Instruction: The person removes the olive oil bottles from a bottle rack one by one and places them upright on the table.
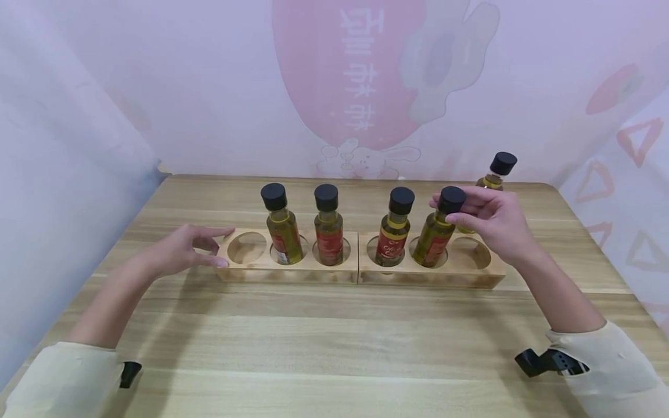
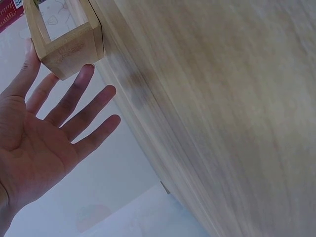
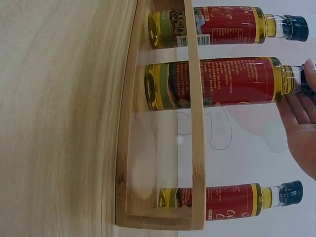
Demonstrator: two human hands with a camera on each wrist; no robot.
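Observation:
Two wooden racks, the left rack [image 1: 245,270] and the right rack [image 1: 470,276], lie end to end on the table, each with three holes. Olive oil bottles with black caps and red labels stand in the holes. My right hand [image 1: 460,209] pinches the cap of the bottle [image 1: 436,238] in the right rack's middle hole; the right wrist view shows my fingers [image 3: 296,106] at its neck. The hole to its right is bare. My left hand [image 1: 206,247] is flat, its fingertips touching the left rack's end [image 2: 69,49]. The hole there is also bare.
Another bottle [image 1: 495,174] stands loose on the table behind my right hand. Three further bottles [image 1: 284,232] [image 1: 328,232] [image 1: 394,235] fill other holes. The wooden table [image 1: 334,348] stretches bare toward me. A printed curtain hangs close behind the far edge.

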